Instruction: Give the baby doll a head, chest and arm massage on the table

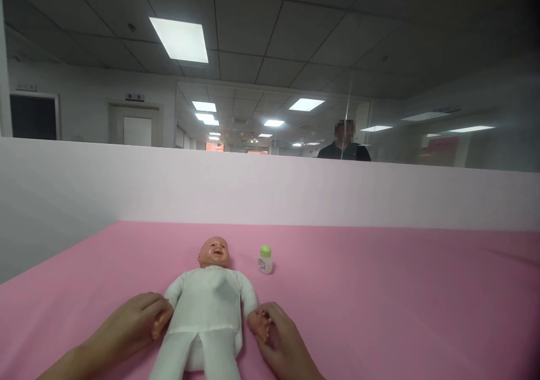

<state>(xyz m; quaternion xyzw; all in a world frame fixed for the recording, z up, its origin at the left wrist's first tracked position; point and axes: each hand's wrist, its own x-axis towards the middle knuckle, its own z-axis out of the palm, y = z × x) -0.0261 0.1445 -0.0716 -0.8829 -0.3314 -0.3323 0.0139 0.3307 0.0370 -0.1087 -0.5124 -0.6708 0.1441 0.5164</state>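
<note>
Left hand [126,328] and right hand [282,335] each gently clasping a vinyl hand [258,324] of a baby doll [206,304], face-up on a pink-covered surface [379,279]; cloth body [198,318] probably light and floppy, best held under head [214,253] and trunk. Green-capped bottle [265,259] just beside the head; white partition [270,189] beyond.

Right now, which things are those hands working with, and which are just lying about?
Working with:
baby doll in a white suit
left hand, on one doll hand
right hand, on the other

Just lying about:
small bottle with a green cap, untouched
pink sheet under everything
</note>
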